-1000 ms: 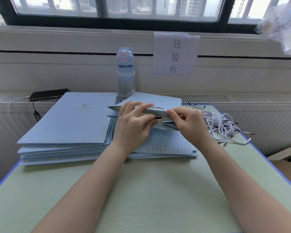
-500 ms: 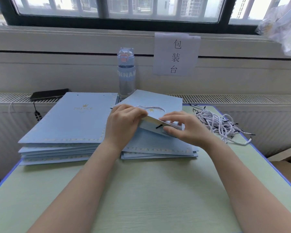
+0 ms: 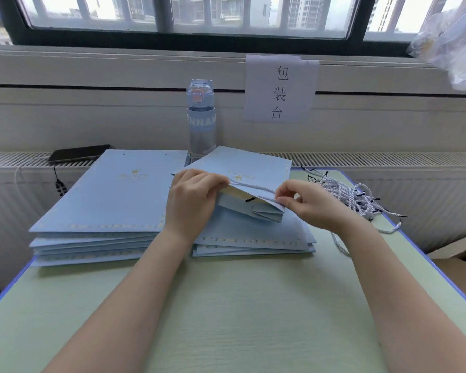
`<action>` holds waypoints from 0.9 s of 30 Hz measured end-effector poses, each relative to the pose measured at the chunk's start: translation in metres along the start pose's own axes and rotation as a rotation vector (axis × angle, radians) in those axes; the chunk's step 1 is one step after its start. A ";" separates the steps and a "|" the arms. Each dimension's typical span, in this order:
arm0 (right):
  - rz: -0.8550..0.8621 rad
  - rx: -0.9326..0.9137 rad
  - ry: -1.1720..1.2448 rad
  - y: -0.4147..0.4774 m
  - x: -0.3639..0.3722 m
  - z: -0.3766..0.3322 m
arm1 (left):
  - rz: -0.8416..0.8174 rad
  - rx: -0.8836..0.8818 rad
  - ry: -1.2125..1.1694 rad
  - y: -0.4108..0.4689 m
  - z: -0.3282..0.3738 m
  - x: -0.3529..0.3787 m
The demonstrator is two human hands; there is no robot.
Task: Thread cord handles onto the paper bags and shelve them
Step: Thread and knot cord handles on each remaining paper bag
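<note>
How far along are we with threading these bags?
Done: nothing I can confirm; no shelf shows. In hand: the left hand holds the open bag while the right hand pinches a cord lying across its mouth. Left: the left stack, whose top bag shows empty holes, plus the loose cords; then shelving.

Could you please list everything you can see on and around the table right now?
Table: one, pale green, blue edge.
Left stack: one, light-blue bags, table's left.
Right stack: one, light-blue bags, under the hands.
Held bag: one, light blue, raised over right stack.
Cord: one, white, along held bag's edge.
Cord pile: many, white, black tips, table's right.
Bottle: one, clear, behind stacks.
Phone: one, black, far left, behind left stack.
Sign: one, white, right of bottle.
Left hand: grips held bag.
Right hand: fingers pinch cord.
</note>
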State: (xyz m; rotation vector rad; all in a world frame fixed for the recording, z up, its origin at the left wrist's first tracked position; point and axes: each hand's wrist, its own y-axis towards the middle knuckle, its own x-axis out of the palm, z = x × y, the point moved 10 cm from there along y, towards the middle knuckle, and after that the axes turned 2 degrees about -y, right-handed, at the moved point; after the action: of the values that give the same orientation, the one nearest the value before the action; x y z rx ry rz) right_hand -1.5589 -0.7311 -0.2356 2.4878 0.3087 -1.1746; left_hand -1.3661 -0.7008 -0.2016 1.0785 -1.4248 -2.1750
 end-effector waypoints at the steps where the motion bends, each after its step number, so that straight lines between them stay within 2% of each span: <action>1: 0.018 0.003 -0.029 0.001 -0.003 0.001 | 0.004 -0.004 -0.009 0.000 0.000 0.000; 10: 0.179 -0.036 -0.121 0.003 -0.019 0.005 | 0.033 -0.010 -0.030 0.000 0.001 0.001; 15: 0.138 -0.094 -0.079 -0.003 -0.020 0.006 | 0.080 -0.127 -0.116 0.003 -0.010 -0.010; 18: 0.303 -0.190 -0.096 -0.004 -0.027 -0.004 | 0.088 -0.091 -0.135 0.003 -0.006 -0.011; 22: 0.559 -0.165 0.123 -0.014 -0.052 -0.001 | 0.136 -0.043 -0.080 0.007 -0.001 -0.017; 27: 0.704 -0.080 0.459 -0.023 -0.069 0.009 | 0.041 -0.319 -0.371 0.008 -0.020 -0.012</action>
State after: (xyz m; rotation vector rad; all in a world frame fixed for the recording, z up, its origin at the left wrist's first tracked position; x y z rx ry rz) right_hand -1.6168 -0.7166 -0.1924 2.4388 -0.3791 -0.3042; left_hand -1.3447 -0.7099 -0.1934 0.5516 -1.1600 -2.5534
